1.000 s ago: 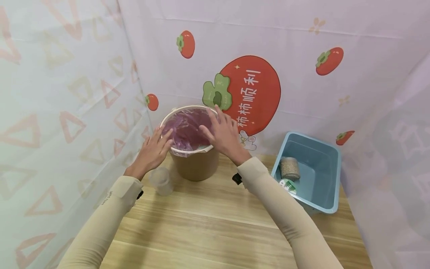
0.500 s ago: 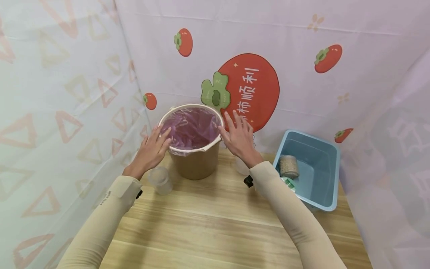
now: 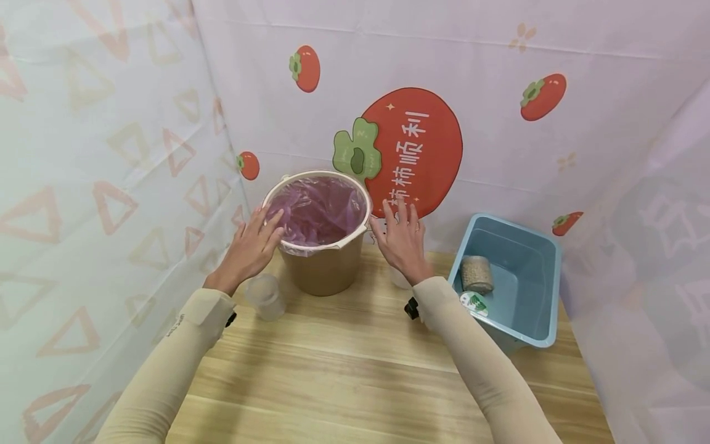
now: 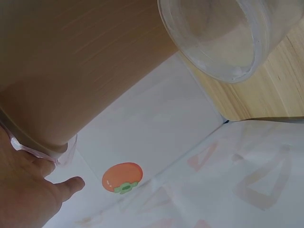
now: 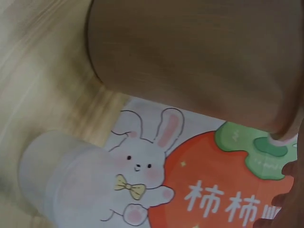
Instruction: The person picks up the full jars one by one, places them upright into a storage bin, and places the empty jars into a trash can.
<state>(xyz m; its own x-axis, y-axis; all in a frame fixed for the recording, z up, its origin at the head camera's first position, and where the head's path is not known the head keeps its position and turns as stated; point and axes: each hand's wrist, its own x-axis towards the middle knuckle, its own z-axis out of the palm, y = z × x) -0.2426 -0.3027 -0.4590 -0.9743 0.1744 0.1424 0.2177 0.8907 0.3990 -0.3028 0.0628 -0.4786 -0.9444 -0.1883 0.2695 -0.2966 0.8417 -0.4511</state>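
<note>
A brown bin (image 3: 322, 271) with a pale rim stands at the back, lined with a purple plastic bag (image 3: 324, 209) whose edge folds over the rim. My left hand (image 3: 248, 250) lies at the rim's left side with its fingers extended; in the left wrist view that hand (image 4: 26, 190) touches the folded bag edge. My right hand (image 3: 402, 243), fingers spread, is beside the right of the rim and holds nothing. Whether its thumb touches the rim I cannot tell. A translucent plastic cup (image 3: 266, 299) stands below my left wrist, and another cup (image 5: 71, 180) is partly hidden behind my right hand.
At right, a blue plastic tub (image 3: 521, 296) contains a clear jar of pale grains (image 3: 477, 274) and a round white piece with green print (image 3: 474, 303). Wood-grain tabletop (image 3: 333, 370) extends in front. Printed cloth walls (image 3: 488, 148) enclose the back and sides.
My right hand has moved right from over the bin's rim to beside it, then slightly down. My left hand has stayed at the left rim.
</note>
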